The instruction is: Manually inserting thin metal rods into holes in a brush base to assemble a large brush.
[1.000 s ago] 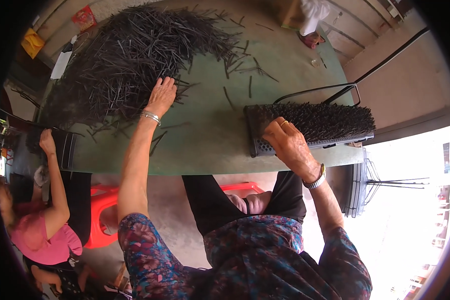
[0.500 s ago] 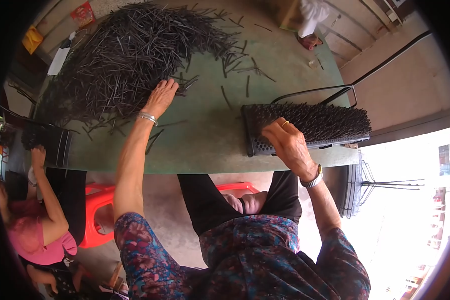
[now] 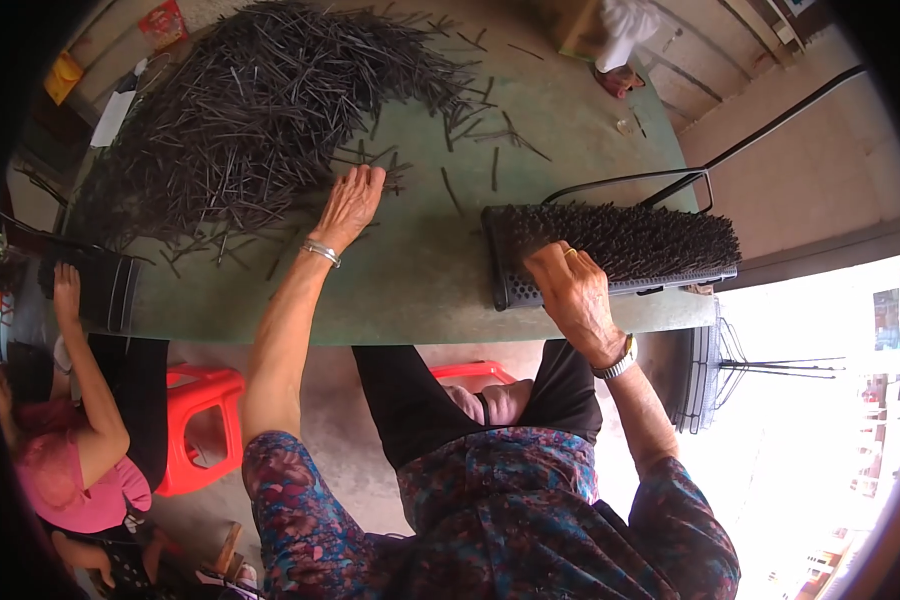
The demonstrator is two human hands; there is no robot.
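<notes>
A large heap of thin black strips (image 3: 240,120) covers the far left of the green table (image 3: 410,270). At the heap's right edge is my left hand (image 3: 350,205), palm down, fingers drawn together beside loose strips; whatever they hold is hidden. On the right lies a long black perforated panel (image 3: 620,292), its top crowded with upright black strips (image 3: 630,240). My right hand (image 3: 575,290) is over the panel's near left part, thumb and fingers pinched close to its holes. Motion blurs those fingertips, and anything between them is too small to make out.
A bent black metal tube (image 3: 760,130) rises behind the panel. At the far left another person's hand (image 3: 67,290) touches a similar black panel (image 3: 120,295). A red stool (image 3: 205,385) stands below the table. White crumpled material (image 3: 625,20) lies at the far edge.
My left hand has shifted right, away from the heap, with its fingers closed. My right hand stays over the same part of the panel, turned slightly. The other person's hand has moved up slightly.
</notes>
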